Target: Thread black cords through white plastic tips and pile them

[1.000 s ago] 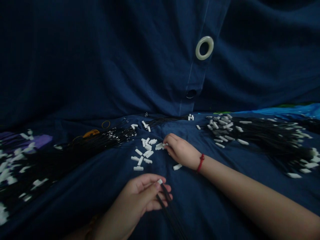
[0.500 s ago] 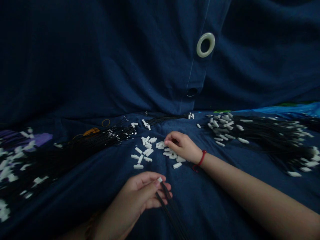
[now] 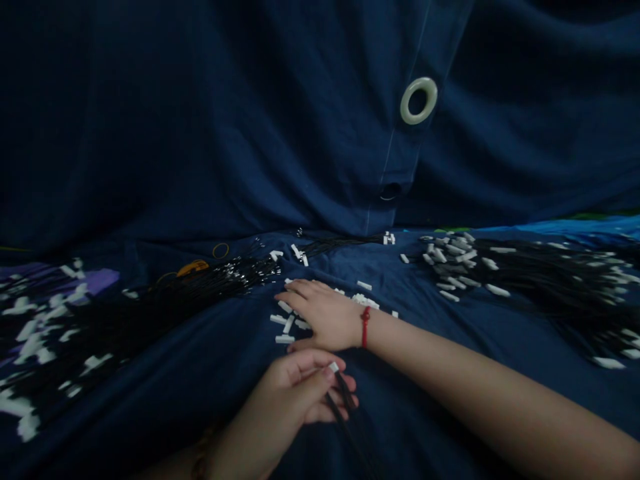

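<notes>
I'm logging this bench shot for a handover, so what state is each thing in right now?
left hand: closed, pinching black cords.
black cords: held, one end white-capped.
right hand: palm down, spread flat over loose white clips.
loose white clips: scattered on the cloth.
blue cloth: draped, creased.
white ring: set in the cloth, upright.
cord pile at right: heaped, clips attached.

The right hand (image 3: 323, 313) is lying flat over the loose white clips (image 3: 286, 325), hiding those beneath its palm. The black cords (image 3: 350, 427) pinched by the left hand (image 3: 295, 393) are running out past the bottom edge. The cord bundle (image 3: 550, 280) near the cloth's right edge is getting cut off, its white ends blurring.
</notes>
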A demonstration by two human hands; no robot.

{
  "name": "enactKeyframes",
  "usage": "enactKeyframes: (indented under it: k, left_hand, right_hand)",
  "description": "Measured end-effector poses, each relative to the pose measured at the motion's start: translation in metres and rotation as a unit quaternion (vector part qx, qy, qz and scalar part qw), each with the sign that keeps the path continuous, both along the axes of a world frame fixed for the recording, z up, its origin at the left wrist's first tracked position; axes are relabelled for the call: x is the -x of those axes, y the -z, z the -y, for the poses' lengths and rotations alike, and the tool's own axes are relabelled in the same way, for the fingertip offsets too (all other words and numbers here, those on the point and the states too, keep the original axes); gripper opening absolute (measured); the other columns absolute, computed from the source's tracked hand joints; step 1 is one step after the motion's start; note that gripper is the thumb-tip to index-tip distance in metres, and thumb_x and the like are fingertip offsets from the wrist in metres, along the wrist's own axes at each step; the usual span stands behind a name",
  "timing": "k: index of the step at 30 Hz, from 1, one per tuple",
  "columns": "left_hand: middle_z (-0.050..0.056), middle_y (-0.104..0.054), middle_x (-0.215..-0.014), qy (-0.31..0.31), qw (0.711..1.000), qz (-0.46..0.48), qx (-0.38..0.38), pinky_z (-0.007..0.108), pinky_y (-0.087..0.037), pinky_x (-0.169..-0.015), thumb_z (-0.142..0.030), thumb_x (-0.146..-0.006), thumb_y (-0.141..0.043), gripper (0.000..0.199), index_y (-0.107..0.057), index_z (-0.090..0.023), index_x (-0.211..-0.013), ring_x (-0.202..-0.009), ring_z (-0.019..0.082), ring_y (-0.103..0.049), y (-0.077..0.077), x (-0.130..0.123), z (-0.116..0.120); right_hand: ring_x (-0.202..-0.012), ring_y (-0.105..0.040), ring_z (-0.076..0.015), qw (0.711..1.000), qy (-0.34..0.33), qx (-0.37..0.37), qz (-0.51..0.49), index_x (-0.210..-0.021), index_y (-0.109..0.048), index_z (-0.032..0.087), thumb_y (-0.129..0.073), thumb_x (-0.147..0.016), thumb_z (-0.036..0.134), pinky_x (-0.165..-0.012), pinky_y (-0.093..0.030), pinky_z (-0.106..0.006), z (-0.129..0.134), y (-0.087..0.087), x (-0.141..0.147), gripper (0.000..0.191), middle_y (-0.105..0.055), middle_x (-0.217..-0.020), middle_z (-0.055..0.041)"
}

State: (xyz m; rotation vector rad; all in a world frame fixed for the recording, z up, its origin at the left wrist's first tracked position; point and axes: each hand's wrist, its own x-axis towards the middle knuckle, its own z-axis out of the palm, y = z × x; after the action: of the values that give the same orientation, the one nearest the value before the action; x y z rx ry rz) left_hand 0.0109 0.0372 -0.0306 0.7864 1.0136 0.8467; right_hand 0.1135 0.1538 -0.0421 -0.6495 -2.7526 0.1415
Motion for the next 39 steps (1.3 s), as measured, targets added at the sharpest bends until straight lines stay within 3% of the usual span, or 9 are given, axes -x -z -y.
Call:
enactKeyframes:
  k: [3,7,10,15,19,24,30,34,39]
  left_hand:
    - [0.01,-0.064,-0.081,0.007,1.0,0.001,-0.007,0.034,-0.047,-0.069,-0.021,-0.079,-0.051,0.015,-0.055,-0.01,-0.087,-0.072,0.019,-0.061,0.0,-0.001,0.0]
    - [0.011,-0.064,-0.082,0.016,1.0,0.006,-0.013,0.032,-0.047,-0.069,-0.02,-0.08,-0.049,0.015,-0.054,-0.009,-0.089,-0.073,0.019,-0.061,0.001,0.0,0.0]
    - [0.011,-0.064,-0.082,0.023,1.0,0.009,-0.016,0.031,-0.047,-0.067,-0.021,-0.081,-0.048,0.015,-0.054,-0.009,-0.089,-0.071,0.018,-0.061,0.003,0.002,0.0]
    - [0.009,-0.065,-0.081,0.033,0.999,0.014,-0.017,0.031,-0.046,-0.066,-0.023,-0.079,-0.051,0.017,-0.056,-0.01,-0.088,-0.068,0.016,-0.061,0.005,0.003,0.001]
    - [0.01,-0.065,-0.081,0.036,0.999,0.018,-0.028,0.029,-0.046,-0.065,-0.023,-0.078,-0.052,0.017,-0.056,-0.01,-0.088,-0.067,0.016,-0.061,0.005,0.004,0.001]
    - [0.01,-0.065,-0.082,0.042,0.998,0.026,-0.041,0.029,-0.046,-0.065,-0.024,-0.078,-0.051,0.018,-0.056,-0.011,-0.089,-0.068,0.016,-0.061,0.008,0.004,0.002]
    - [0.009,-0.064,-0.082,0.049,0.997,0.021,-0.049,0.03,-0.046,-0.066,-0.024,-0.079,-0.049,0.018,-0.054,-0.01,-0.091,-0.069,0.016,-0.061,0.013,0.004,0.001]
    - [0.01,-0.064,-0.084,0.052,0.997,0.025,-0.058,0.029,-0.045,-0.066,-0.023,-0.08,-0.048,0.018,-0.054,-0.01,-0.092,-0.072,0.017,-0.062,0.013,0.005,0.003]
    - [0.011,-0.063,-0.084,0.054,0.997,0.018,-0.059,0.029,-0.045,-0.065,-0.022,-0.081,-0.046,0.018,-0.053,-0.009,-0.091,-0.073,0.017,-0.062,0.011,0.006,0.004]
  right_hand:
    - [-0.116,-0.03,-0.0319,1.0,0.03,-0.008,0.004,-0.128,-0.033,0.013,-0.057,-0.065,0.062,-0.092,-0.029,-0.047,-0.007,0.006,0.022,0.083,-0.028,-0.131,-0.0157]
    - [-0.108,-0.04,-0.0269,0.998,0.067,-0.017,0.006,-0.124,-0.035,0.014,-0.051,-0.077,0.052,-0.087,-0.035,-0.045,-0.014,0.004,0.038,0.062,-0.037,-0.123,-0.0129]
    - [-0.099,-0.046,-0.0225,0.997,0.066,-0.021,0.015,-0.117,-0.042,0.013,-0.049,-0.082,0.044,-0.082,-0.039,-0.041,-0.018,-0.003,0.037,0.047,-0.046,-0.111,-0.0099]
    - [-0.096,-0.048,-0.0206,0.997,0.063,-0.026,0.029,-0.113,-0.045,0.013,-0.049,-0.084,0.037,-0.082,-0.04,-0.04,-0.015,-0.006,0.023,0.037,-0.048,-0.107,-0.0082]
    - [-0.1,-0.045,-0.0224,0.994,0.104,-0.025,0.028,-0.113,-0.045,0.013,-0.05,-0.083,0.039,-0.084,-0.038,-0.042,-0.007,-0.001,0.019,0.04,-0.046,-0.111,-0.0091]
    - [-0.103,-0.045,-0.0229,0.991,0.128,-0.027,0.022,-0.119,-0.041,0.014,-0.048,-0.084,0.042,-0.083,-0.04,-0.041,-0.008,0.002,0.033,0.045,-0.041,-0.118,-0.0105]
    - [-0.087,-0.053,-0.0171,0.989,0.133,-0.024,0.068,-0.108,-0.049,0.013,-0.048,-0.086,0.036,-0.075,-0.045,-0.036,-0.018,0.003,0.052,0.033,-0.051,-0.103,-0.0074]
    - [-0.091,-0.052,-0.0179,0.986,0.141,-0.037,0.083,-0.102,-0.052,0.012,-0.049,-0.086,0.032,-0.077,-0.044,-0.037,-0.016,0.001,0.047,0.026,-0.052,-0.102,-0.0072]
    - [-0.087,-0.053,-0.0164,0.993,0.08,-0.024,0.09,-0.098,-0.053,0.011,-0.048,-0.086,0.029,-0.077,-0.044,-0.036,-0.015,-0.007,0.014,0.022,-0.054,-0.096,-0.0054]
